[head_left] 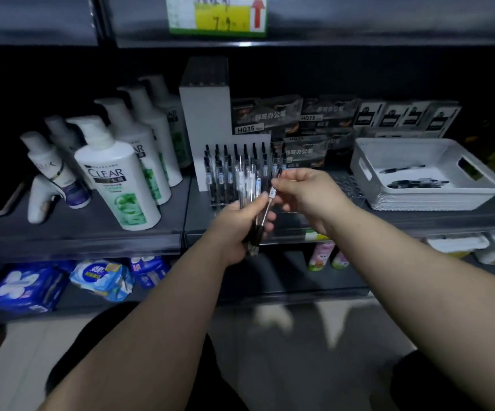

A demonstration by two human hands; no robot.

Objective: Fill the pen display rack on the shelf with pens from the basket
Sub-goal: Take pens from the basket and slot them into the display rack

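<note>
White plastic basket (424,200) with a ribbed wall, black pens (415,183) inside. Pen display rack (258,140) with a white back panel. Its racked pens (225,167) are black-topped with clear barrels. Bundle of pens (253,209), clear with black lower ends. Single pen (272,191) bearing a white sticker. White shampoo bottles (115,173) with green leaf-patterned labels. Dark grey shelf (92,232). Green and yellow price tag (216,16) with a red arrow. Blue packs (18,286) below.

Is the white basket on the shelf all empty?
Not empty. A few dark pens lie on the bottom of the white plastic basket; most of its floor is bare.
</note>
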